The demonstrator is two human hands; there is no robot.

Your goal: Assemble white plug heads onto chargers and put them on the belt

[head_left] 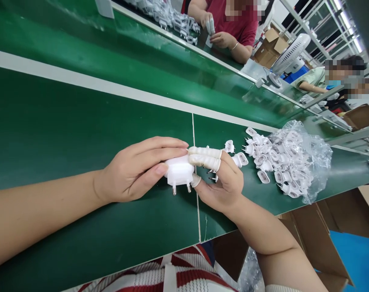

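Between my two hands is a white plug adapter (pixel 180 169), its two metal pins pointing down toward my body. My left hand (pixel 138 168) grips it from the left, thumb on the near side and fingers over the far edge. On the right, my right hand (pixel 223 178) pinches the adapter with fingertips covered in pale finger cots. Just behind my right hand lie a few loose white plug pieces (pixel 240 159) on the green table (pixel 80 162), partly hidden by the fingers.
A pile of white plug pieces (pixel 269 158) spills from a clear plastic bag (pixel 320 158) at the right. Cardboard boxes (pixel 318 231) stand by the table's near right edge. Across a raised rail, a co-worker (pixel 233 32) handles a white piece near another pile (pixel 172 18). A fan (pixel 290 54) stands behind.
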